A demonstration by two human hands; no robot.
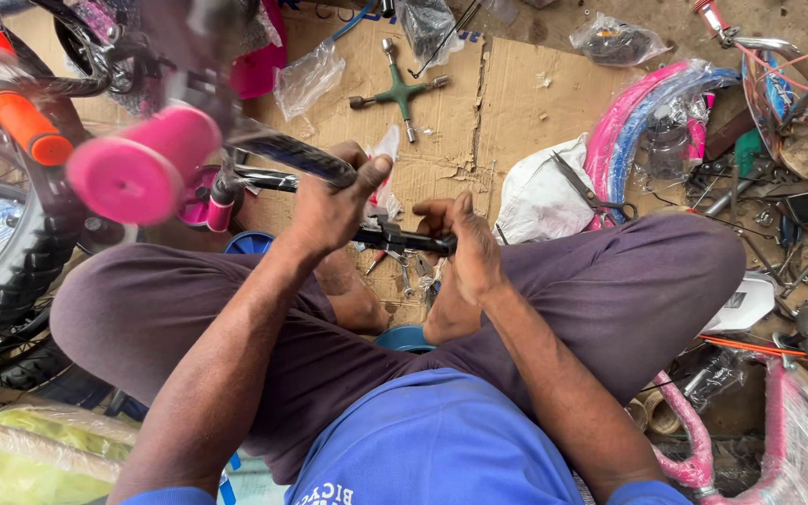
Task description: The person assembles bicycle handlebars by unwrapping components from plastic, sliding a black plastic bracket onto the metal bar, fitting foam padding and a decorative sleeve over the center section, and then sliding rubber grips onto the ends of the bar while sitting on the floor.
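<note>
The person sits cross-legged on flattened cardboard (507, 84), and both hands meet over the lap on 1 black handlebar (306, 157). The left hand (329, 210) is wrapped around the bar's shaft, thumb laid along the top, fingers closed beneath. The bar's long axis runs on a diagonal, from the black clamp piece (404, 238) between the hands up and left toward the pink grip (137, 164), which points at the camera and is blurred by nearness. The right hand (474, 252) is closed on the clamp piece's right end, fingers curled over it; whether it also holds a small tool there I cannot tell. The 2 hands sit close together, just apart, with the clamp piece bridging them. Just left of the pink grip is an orange grip (25, 126) and, below it, a knobby tyre (11, 271). On the cardboard beyond the hands lies a green cross wrench (402, 92), and to the right scissors (586, 192) rest on a white bag (540, 201).
</note>
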